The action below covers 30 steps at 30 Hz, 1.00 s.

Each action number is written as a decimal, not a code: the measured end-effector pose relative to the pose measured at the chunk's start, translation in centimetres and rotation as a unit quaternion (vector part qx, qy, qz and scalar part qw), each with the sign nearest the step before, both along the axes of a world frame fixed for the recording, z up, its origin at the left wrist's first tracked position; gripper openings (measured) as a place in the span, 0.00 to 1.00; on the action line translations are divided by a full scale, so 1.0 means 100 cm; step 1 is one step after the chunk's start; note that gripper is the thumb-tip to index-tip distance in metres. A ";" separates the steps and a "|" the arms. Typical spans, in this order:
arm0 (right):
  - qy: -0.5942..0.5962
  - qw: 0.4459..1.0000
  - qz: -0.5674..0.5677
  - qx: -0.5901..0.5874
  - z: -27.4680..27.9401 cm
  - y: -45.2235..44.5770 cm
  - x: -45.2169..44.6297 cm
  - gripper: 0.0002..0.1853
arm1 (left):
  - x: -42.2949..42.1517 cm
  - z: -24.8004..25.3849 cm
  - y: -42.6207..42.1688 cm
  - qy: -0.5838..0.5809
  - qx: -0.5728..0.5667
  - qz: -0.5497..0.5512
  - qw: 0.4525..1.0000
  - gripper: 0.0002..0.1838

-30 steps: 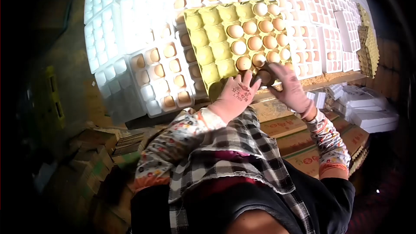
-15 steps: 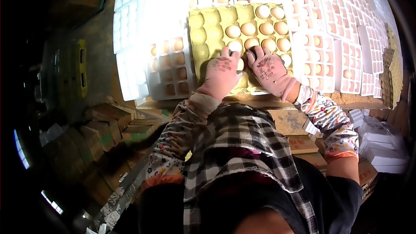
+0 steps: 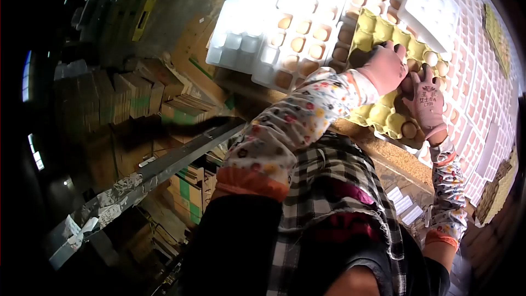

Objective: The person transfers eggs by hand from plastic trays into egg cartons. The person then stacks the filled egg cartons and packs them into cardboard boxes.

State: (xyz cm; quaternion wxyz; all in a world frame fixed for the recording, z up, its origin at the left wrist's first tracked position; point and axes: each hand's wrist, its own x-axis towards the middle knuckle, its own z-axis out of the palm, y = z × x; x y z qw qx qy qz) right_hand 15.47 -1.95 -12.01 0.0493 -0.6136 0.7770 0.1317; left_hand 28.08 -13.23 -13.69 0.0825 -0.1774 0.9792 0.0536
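Beyond the checked apron (image 3: 323, 172) lies a yellow egg tray (image 3: 379, 115), with one egg (image 3: 409, 130) at its near end. Over the tray, the right hand (image 3: 426, 101) has its fingers slightly bent and the left hand (image 3: 386, 68) has them curled downward; whether either grips anything cannot be told. Farther off, two pale eggs (image 3: 431, 58) sit before a white foam piece (image 3: 426, 16).

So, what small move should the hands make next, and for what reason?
Perhaps reach the right hand slightly forward to the egg just beyond it: that egg sits uncovered in the yellow tray, close by, while the left hand covers another part. I cannot tell whether either hand already holds something.
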 end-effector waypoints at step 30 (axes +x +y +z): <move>-0.325 0.928 0.124 -0.130 -0.094 -0.354 0.277 0.12 | 0.333 -0.135 -0.109 0.227 0.065 0.367 0.900 0.43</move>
